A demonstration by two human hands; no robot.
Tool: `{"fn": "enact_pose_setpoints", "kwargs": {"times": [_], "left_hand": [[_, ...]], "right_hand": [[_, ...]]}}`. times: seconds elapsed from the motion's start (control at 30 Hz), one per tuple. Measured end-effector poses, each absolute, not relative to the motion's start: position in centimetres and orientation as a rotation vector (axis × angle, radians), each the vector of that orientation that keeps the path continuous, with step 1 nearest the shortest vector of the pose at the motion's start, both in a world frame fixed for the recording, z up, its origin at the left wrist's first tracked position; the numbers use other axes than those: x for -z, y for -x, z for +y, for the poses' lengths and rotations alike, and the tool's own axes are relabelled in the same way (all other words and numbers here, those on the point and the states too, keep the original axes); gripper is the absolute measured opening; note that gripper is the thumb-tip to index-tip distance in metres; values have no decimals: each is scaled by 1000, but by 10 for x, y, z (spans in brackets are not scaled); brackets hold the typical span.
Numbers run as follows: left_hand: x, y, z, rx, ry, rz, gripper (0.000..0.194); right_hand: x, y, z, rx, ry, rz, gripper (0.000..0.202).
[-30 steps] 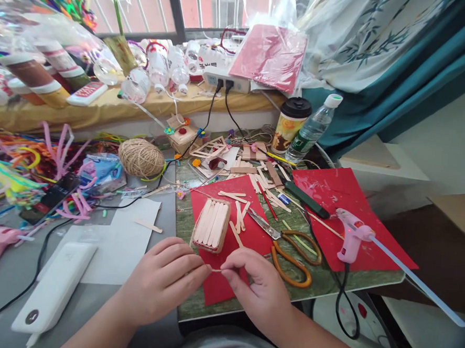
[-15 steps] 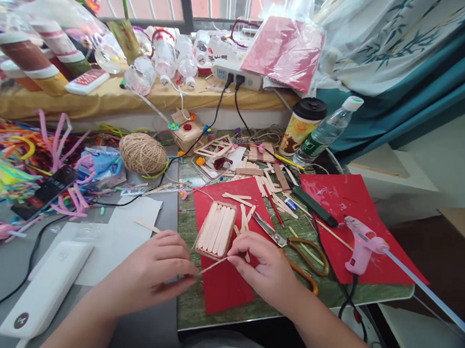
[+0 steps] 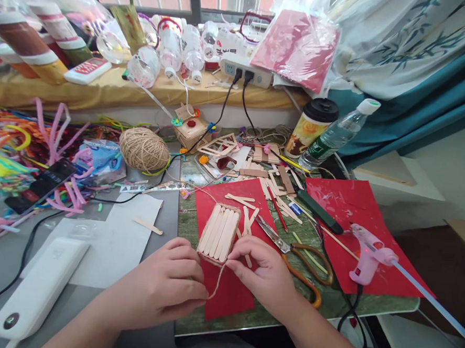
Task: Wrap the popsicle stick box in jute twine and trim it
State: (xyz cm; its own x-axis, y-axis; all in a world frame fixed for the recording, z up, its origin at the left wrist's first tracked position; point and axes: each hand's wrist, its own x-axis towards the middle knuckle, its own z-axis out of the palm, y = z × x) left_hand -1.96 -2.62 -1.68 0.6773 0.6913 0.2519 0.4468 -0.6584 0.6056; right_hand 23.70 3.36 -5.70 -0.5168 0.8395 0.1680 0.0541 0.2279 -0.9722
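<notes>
A small rectangular piece made of popsicle sticks (image 3: 218,233), edged with twine, lies on a sheet of red paper (image 3: 230,302). From its near edge a length of twine (image 3: 218,282) runs down to my left hand (image 3: 170,283), whose fingers are closed on the end. My right hand (image 3: 264,268) touches the near right corner of the stick piece, thumb and forefinger pinched where the twine leaves it. Another strand goes from the far edge toward the ball of twine (image 3: 144,149).
Scissors (image 3: 291,248) and loose popsicle sticks (image 3: 249,219) lie close by my right hand. A pink glue gun (image 3: 369,253) rests on a second red sheet (image 3: 335,201). Behind stand a lidded cup (image 3: 312,129) and a water bottle (image 3: 337,133). A white power bank (image 3: 40,288) lies at left.
My left hand has shifted slightly right and down, toward me. The twine between my hands was taut and nearly straight; now it hangs in a slack curve. The view has also shifted a little.
</notes>
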Motion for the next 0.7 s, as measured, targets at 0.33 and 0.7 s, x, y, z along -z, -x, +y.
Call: {"fn": "enact_pose_setpoints", "kwargs": {"times": [0.33,0.7], "left_hand": [[22,22,-25,-663,-2403,866,24],[29,25,-25,-787,-2379,837,32]], "right_hand": [[60,-234,32,-1370,859,-1698,6],[68,-237,32,-1278,804,-1692,15]]}}
